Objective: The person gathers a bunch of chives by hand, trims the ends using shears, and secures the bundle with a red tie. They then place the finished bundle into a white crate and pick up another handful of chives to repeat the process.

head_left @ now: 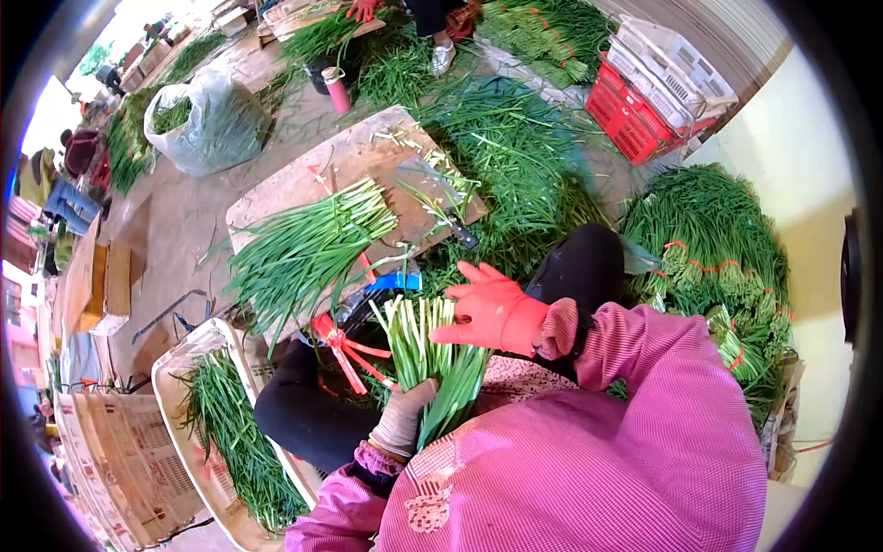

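Note:
My left hand [405, 416], in a light knitted glove, is wrapped round a bunch of green stalks [425, 350] held close to my lap, pale cut ends up. My right hand [487, 308], in a red glove, has its fingers spread beside the top of that bunch. Beyond them, a larger pile of green stalks [317, 239] lies on a wooden board [276, 189]. A knife [460, 230] rests near the board's right edge. Red strips [342, 354] hang by my left knee, next to a blue item [395, 281].
Loose greens [515, 156] cover the floor beyond the board. Tied bundles [717, 267] are stacked at right, below red and white baskets [635, 110]. A white crate [184, 442] of greens stands at left. Further off are a plastic bag [216, 129], a pink bottle [337, 92] and another person's gloved hand [364, 9].

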Demonstrator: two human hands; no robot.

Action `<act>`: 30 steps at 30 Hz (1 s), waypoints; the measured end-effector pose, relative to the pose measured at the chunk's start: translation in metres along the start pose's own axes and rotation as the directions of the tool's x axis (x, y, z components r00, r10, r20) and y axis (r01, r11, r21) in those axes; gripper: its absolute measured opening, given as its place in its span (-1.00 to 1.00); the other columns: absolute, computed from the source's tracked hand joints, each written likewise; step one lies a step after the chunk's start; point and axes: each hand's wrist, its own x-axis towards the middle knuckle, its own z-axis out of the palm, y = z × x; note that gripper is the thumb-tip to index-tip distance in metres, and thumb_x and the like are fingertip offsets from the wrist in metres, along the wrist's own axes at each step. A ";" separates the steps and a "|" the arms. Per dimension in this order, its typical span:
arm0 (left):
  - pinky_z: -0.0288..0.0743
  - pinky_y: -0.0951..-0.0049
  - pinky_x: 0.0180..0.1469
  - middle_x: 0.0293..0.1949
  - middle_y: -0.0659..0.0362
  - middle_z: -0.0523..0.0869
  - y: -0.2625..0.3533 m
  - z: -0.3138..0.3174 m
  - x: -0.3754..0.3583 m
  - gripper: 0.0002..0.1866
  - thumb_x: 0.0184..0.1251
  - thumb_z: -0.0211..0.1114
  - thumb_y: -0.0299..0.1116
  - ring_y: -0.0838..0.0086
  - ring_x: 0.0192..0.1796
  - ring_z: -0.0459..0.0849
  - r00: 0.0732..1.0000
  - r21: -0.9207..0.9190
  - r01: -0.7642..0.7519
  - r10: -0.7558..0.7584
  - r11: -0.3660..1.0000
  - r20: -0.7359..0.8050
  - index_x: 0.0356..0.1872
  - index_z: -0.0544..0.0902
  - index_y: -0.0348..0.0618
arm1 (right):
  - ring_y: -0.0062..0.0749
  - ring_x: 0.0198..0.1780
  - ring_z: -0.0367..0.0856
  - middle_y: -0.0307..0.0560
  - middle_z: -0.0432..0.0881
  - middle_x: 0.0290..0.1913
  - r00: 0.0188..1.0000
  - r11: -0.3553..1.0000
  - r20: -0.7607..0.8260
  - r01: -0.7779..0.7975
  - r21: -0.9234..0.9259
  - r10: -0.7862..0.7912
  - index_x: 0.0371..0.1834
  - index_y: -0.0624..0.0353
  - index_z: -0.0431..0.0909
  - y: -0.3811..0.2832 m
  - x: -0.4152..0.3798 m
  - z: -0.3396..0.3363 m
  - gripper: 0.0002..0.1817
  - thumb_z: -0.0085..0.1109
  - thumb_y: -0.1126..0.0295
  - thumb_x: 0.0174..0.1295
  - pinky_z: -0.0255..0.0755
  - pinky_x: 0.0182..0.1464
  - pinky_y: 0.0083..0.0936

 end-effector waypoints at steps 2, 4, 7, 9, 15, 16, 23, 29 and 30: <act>0.62 0.32 0.07 0.01 0.09 0.70 0.000 0.005 -0.003 -0.60 0.31 0.22 -0.49 0.32 -0.03 0.72 0.999 -0.025 -0.039 0.039 0.999 -0.013 0.19 0.53 -0.21 | 0.14 0.40 0.30 -0.07 0.61 0.15 0.992 0.999 0.118 -0.041 -0.035 0.045 -0.41 0.11 0.72 0.006 0.004 0.013 -0.50 0.14 -0.13 0.26 0.07 0.44 0.06; 0.62 0.29 0.09 0.05 0.07 0.68 -0.006 -0.007 0.000 -0.56 0.30 0.21 -0.49 0.30 -0.01 0.71 0.998 -0.034 -0.058 0.057 0.998 -0.040 0.23 0.50 -0.21 | 0.05 0.36 0.36 -0.04 0.61 0.13 0.967 0.952 0.239 0.011 0.306 -0.088 -0.32 0.15 0.72 0.021 0.009 0.033 -0.56 0.15 -0.04 0.30 0.01 0.50 -0.03; 0.62 0.28 0.10 0.05 0.06 0.68 -0.002 0.000 -0.002 -0.55 0.31 0.20 -0.49 0.27 0.00 0.71 0.999 -0.088 -0.035 0.034 0.996 -0.020 0.24 0.49 -0.22 | 0.17 0.22 0.43 0.03 0.68 -0.21 0.993 0.832 0.062 0.051 0.552 -0.101 -0.24 0.21 0.69 0.031 0.010 0.050 -0.46 0.15 -0.14 0.22 0.21 0.36 -0.12; 0.59 0.25 0.14 0.09 0.05 0.66 -0.001 0.001 -0.002 -0.48 0.28 0.24 -0.42 0.25 0.04 0.69 1.000 -0.075 -0.008 0.007 0.997 -0.012 0.29 0.44 -0.21 | 0.07 0.12 0.52 0.05 0.70 -0.25 0.994 0.841 0.035 0.071 0.536 -0.106 -0.29 0.20 0.69 0.035 0.007 0.049 -0.53 0.16 -0.06 0.25 0.28 0.31 -0.19; 0.57 0.23 0.18 0.13 0.02 0.64 -0.002 -0.002 0.001 -0.43 0.26 0.28 -0.34 0.23 0.07 0.68 0.999 -0.028 0.026 -0.025 0.999 0.021 0.31 0.42 -0.22 | -0.01 -0.14 0.59 0.04 0.64 -0.15 0.996 0.739 0.000 -0.070 0.670 0.094 -0.34 0.18 0.65 0.046 0.004 0.020 -0.71 0.21 0.14 0.20 0.41 0.13 -0.26; 0.58 0.23 0.18 0.13 0.02 0.64 -0.001 0.000 0.000 -0.44 0.26 0.27 -0.34 0.22 0.06 0.68 0.999 -0.026 0.029 -0.029 0.999 0.036 0.30 0.42 -0.23 | 0.01 -0.06 0.56 0.04 0.63 -0.11 0.971 0.841 -0.210 0.018 0.540 0.114 -0.33 0.16 0.66 0.060 0.012 0.012 -0.75 0.22 0.18 0.18 0.40 0.14 -0.22; 0.62 0.23 0.11 0.06 0.01 0.68 -0.006 -0.013 0.007 -0.57 0.33 0.17 -0.47 0.21 0.02 0.70 0.997 -0.147 0.071 -0.066 0.986 0.043 0.23 0.49 -0.21 | 0.17 0.26 0.32 -0.07 0.58 0.04 0.580 0.846 -0.792 -0.312 -0.433 -0.191 -0.27 -0.01 0.69 0.091 0.020 -0.082 -0.79 0.27 0.17 0.10 0.26 0.25 0.10; 0.60 0.23 0.13 0.06 0.03 0.67 -0.005 -0.015 0.007 -0.56 0.34 0.18 -0.45 0.22 0.03 0.70 0.996 -0.134 0.089 -0.087 0.987 0.018 0.25 0.47 -0.20 | 0.28 0.52 0.02 -0.08 0.46 0.36 0.944 0.945 0.050 0.324 0.052 -0.326 -0.33 -0.16 0.68 0.039 -0.003 -0.005 -0.89 0.28 0.18 0.13 0.01 0.47 0.08; 0.60 0.24 0.13 0.06 0.04 0.67 -0.007 -0.018 0.007 -0.56 0.33 0.19 -0.45 0.24 0.03 0.70 0.997 -0.123 0.074 -0.073 0.990 0.013 0.25 0.48 -0.20 | 0.25 0.52 0.04 -0.12 0.53 0.30 0.932 0.934 0.056 0.359 0.004 -0.358 -0.38 -0.12 0.68 0.039 -0.002 -0.001 -0.91 0.26 0.21 0.13 0.03 0.47 0.09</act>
